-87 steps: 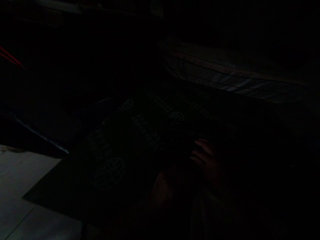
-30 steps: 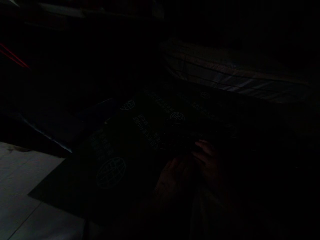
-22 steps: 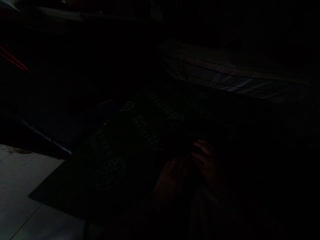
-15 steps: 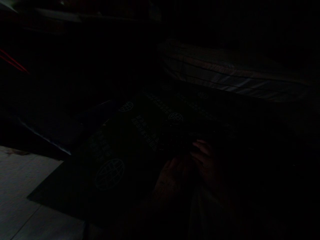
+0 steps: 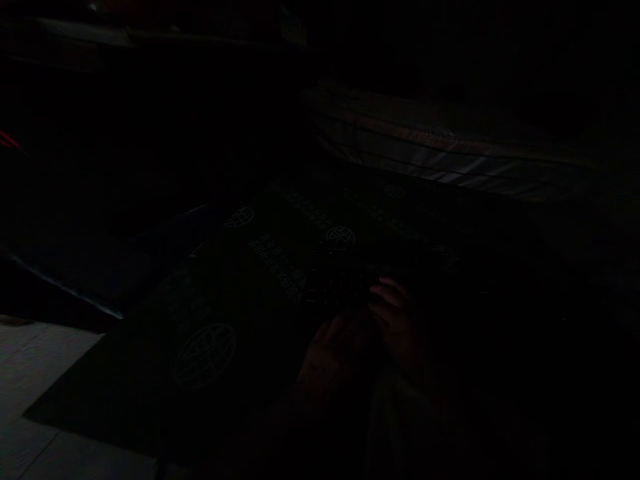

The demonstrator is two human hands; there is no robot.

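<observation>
The scene is very dark. My right hand has its fingers bent and close together, pointing left, at the near right side of a dark object with small pale marks. What those fingers hold cannot be made out. Just left of it and nearer to me is my left hand, back upward; its fingertips fade into the dark. Both hands are over a dark green sheet or board printed with pale globe emblems and rows of lettering.
Behind the green surface lies a long striped bundle, perhaps fabric or plastic-wrapped. Pale floor shows at the lower left. A dark blue-grey shape borders the surface on the left, and a small red streak is at the far left.
The view has shifted slightly, so most things, hands included, appear a little farther left. Both hands keep nearly the same pose beside the dark object.
</observation>
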